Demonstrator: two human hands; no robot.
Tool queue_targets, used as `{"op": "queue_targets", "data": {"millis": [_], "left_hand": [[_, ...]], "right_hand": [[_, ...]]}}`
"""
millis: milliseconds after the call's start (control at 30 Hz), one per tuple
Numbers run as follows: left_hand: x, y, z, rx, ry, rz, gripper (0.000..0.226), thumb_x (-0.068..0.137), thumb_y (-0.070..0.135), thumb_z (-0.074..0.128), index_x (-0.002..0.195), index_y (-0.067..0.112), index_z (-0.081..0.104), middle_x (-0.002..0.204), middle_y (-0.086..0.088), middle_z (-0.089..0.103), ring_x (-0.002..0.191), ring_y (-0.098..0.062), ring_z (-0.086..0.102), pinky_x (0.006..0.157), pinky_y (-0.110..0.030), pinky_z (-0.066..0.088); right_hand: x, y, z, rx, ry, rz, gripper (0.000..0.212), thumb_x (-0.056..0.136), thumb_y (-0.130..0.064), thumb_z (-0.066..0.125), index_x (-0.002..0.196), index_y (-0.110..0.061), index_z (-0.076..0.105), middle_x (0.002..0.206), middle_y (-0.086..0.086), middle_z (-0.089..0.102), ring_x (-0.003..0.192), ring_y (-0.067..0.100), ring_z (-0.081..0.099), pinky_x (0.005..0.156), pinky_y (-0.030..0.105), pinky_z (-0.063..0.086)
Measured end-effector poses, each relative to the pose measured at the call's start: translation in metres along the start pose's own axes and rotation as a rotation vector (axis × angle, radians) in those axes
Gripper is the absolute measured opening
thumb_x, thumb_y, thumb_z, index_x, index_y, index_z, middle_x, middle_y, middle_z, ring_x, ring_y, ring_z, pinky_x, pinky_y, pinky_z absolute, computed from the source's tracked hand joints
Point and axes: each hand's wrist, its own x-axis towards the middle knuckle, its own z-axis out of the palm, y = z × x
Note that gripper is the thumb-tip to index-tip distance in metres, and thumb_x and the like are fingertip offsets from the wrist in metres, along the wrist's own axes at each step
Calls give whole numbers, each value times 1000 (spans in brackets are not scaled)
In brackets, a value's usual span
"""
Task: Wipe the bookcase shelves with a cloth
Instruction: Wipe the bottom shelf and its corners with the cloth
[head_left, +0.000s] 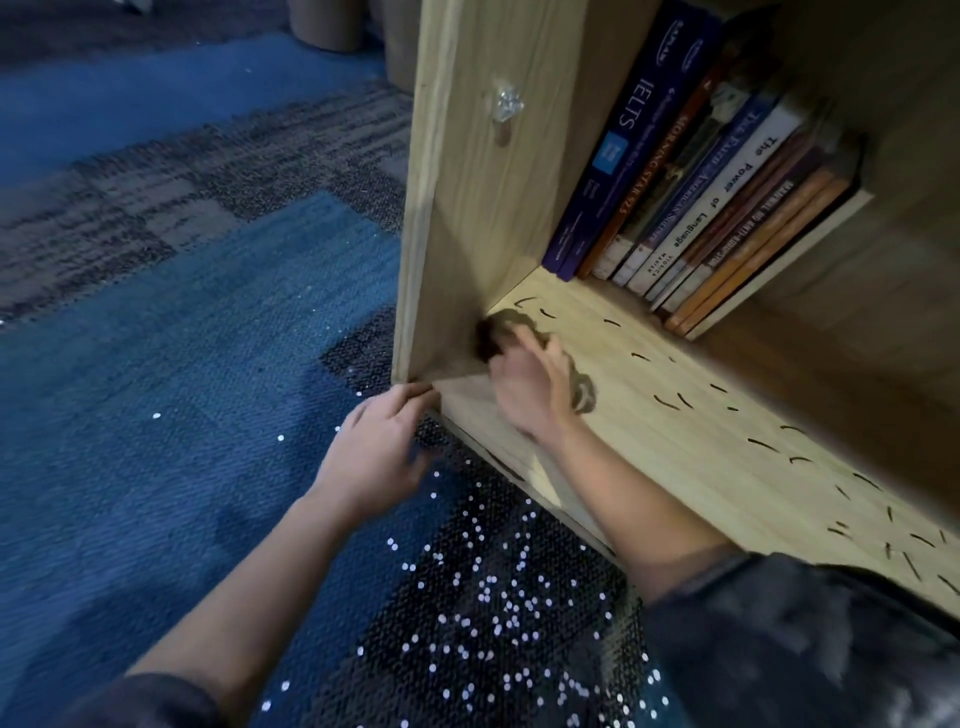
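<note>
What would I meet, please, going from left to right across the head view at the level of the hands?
Blue carpet → left hand → right hand on the cloth → dark scraps on the shelf.
</note>
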Motion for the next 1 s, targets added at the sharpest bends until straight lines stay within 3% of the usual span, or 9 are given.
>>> {"op": "queue_targets", "data": {"millis": [133,300,367,467,567,667,800,933,1000], "left_hand": [[-10,-5,2,-51,56,-116,60,82,13,60,138,10,40,137,-6,40,123,-26,42,104,-37,33],[-7,1,-4,-119,65,-168,63,86,13,57,143,8,32,143,-8,34,130,-26,36,106,-38,32],[-6,3,-5,-132,58,-178,64,87,14,56,145,10,29,145,-7,31,131,-24,34,107,-38,31],[-9,3,-3,-138,43,-170,68,87,13,57,147,13,25,148,-6,28,133,-24,33,109,-39,31],[-13,-1,-2,-124,28,-164,71,84,12,59,147,12,25,150,-5,28,133,-26,33,110,-40,31],[-15,2,-4,-128,42,-144,68,84,8,58,145,8,29,149,-8,31,132,-28,34,108,-40,31],[-13,12,-2,-79,55,-92,65,84,7,57,144,7,32,147,-8,34,133,-27,34,110,-39,30],[-11,28,10,-13,4,10,69,81,10,60,144,11,33,146,-5,35,134,-25,32,112,-41,26],[-8,36,14,11,-12,45,67,84,13,56,145,15,30,149,-1,31,138,-21,26,113,-39,17]], "right_hand": [[-34,-50,14,-72,126,-149,43,94,-29,31,130,-15,50,137,0,44,122,34,34,100,43,25],[-87,-12,-1,103,-3,-495,35,90,-19,41,117,-14,64,127,0,58,107,26,44,94,39,34],[-84,9,-9,157,-2,-358,39,93,-20,33,118,-19,63,125,-4,59,106,17,46,97,34,32],[-57,13,-17,203,56,-12,41,96,-17,32,128,-34,51,133,-2,50,105,19,41,97,34,32],[-71,-33,-9,120,14,-230,38,94,-6,41,127,-15,57,139,4,48,123,24,36,106,40,21],[-108,-38,2,182,3,-397,31,92,-10,44,113,-8,66,124,3,61,115,30,41,100,41,28],[-135,15,-15,323,263,-103,33,93,-15,43,120,-20,60,122,-17,54,106,7,37,99,28,29],[-142,71,-21,192,352,249,37,93,-13,43,126,-23,55,129,-9,55,104,14,38,94,29,32],[-150,54,-8,154,343,247,37,91,-16,41,124,-23,58,125,-7,59,102,15,42,93,32,36]]}}
